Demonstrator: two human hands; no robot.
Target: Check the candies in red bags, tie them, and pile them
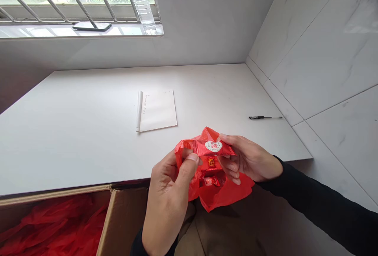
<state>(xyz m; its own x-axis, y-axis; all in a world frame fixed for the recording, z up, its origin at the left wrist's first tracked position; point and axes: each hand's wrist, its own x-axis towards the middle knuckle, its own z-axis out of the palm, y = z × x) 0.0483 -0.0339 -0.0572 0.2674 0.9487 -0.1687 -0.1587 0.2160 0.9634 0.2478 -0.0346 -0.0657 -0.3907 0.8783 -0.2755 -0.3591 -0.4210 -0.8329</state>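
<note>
My left hand [169, 193] is closed, its thumb and fingers pinching the side of a thin red bag [218, 199] in front of the table's near edge. Across the bag's mouth lies a shiny red packet [201, 147] with a white oval label and red characters. The packet's left end meets my left fingertips. My right hand [254, 155] grips the packet's right part, thumb on top and fingers curled beneath. Inside the bag, below the packet, show a small gold-and-red piece [211, 163] and a red wrapped piece [210, 180]. The bag's bottom is partly hidden.
On the white table [88, 130] lie a pale booklet [158, 110] and a black pen [262, 117]. A cardboard box [118, 216] with red bags [59, 228] stands at lower left. A phone [91, 26] and a clear bottle [141, 4] are on the windowsill. Tiled wall [330, 67] borders the right.
</note>
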